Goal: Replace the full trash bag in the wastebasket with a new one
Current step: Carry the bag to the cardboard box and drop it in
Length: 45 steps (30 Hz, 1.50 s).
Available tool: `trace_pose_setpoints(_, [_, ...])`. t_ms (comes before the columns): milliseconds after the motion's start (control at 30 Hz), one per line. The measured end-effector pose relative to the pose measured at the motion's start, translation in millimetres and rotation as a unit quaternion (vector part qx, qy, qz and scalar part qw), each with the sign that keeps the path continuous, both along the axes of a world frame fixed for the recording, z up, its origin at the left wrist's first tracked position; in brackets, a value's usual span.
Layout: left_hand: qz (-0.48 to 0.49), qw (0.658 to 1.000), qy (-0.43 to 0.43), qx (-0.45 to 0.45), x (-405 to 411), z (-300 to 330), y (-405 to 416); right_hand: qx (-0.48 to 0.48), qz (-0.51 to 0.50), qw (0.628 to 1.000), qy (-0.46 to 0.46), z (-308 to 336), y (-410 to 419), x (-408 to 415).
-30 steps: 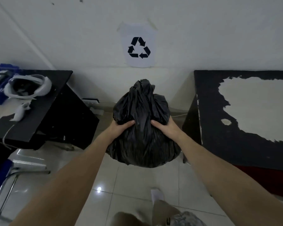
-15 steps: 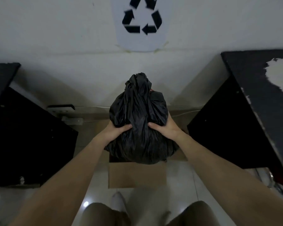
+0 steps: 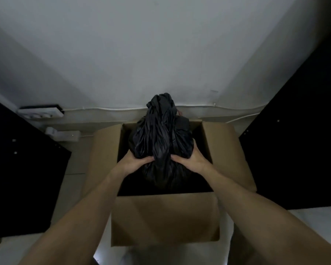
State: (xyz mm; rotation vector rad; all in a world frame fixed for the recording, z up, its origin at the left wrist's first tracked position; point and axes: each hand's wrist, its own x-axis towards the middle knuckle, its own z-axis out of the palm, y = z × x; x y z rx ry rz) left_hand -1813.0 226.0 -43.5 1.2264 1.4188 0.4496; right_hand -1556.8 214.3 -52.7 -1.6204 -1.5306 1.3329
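The full black trash bag (image 3: 161, 142), gathered at its top, sits partly inside the open cardboard box (image 3: 164, 219) on the floor. Left hand (image 3: 136, 163) and right hand (image 3: 189, 161) press its sides, fingers clenched on plastic.

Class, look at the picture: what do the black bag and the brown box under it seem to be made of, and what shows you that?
Black bag: likely thin plastic film, slightly glossy; it gathers into fine shiny pleats and dents under the left hand and right hand.
Brown box: apparently cardboard, matte; flat stiff flaps fold outward along straight creases.
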Motion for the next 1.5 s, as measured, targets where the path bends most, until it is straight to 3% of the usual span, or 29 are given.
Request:
trace_pose_setpoints(233, [0.003, 0.992, 0.034, -0.120, 6, -69, -11, -0.028, 0.035, 0.998, -0.039, -76, -3, 3])
trace_pose_setpoints(300, [0.034, 0.995, 0.044, -0.084, 8, -65, -15, -0.028, 0.032, 0.998, -0.039, -70, -4, 4])
trace_pose_setpoints(400, [0.082, 0.990, 0.099, 0.054, 6, -50, -17, -0.026, 0.003, 0.998, -0.050, -49, -8, 6])
trace_pose_setpoints(467, [0.017, 0.982, 0.145, 0.117, 4, -46, -15, 0.001, 0.029, 0.995, -0.095, -41, -8, 4])
trace_pose_setpoints(567, [-0.082, 0.976, 0.192, 0.067, 5, -55, -15, 0.006, 0.086, 0.975, -0.205, -45, -9, -7])
trace_pose_setpoints(833, [-0.089, 0.957, 0.274, 0.039, 11, -36, -17, -0.008, 0.081, 0.956, -0.282, -20, -11, -11])
trace_pose_setpoints(967, [-0.078, 0.913, 0.383, 0.119, 22, 45, -43, 0.046, 0.037, 0.956, -0.286, 58, -33, -7])
trace_pose_setpoints(1100, [-0.085, 0.887, 0.411, 0.194, 49, 183, -71, 0.082, 0.027, 0.958, -0.275, 187, -60, 2])
trace_pose_setpoints(1333, [-0.101, 0.863, 0.421, 0.260, 109, 445, -155, 0.173, -0.007, 0.923, -0.345, 447, -131, 42])
trace_pose_setpoints(1500, [-0.101, 0.850, 0.432, 0.285, 150, 545, -208, 0.215, -0.019, 0.916, -0.337, 544, -196, 76])
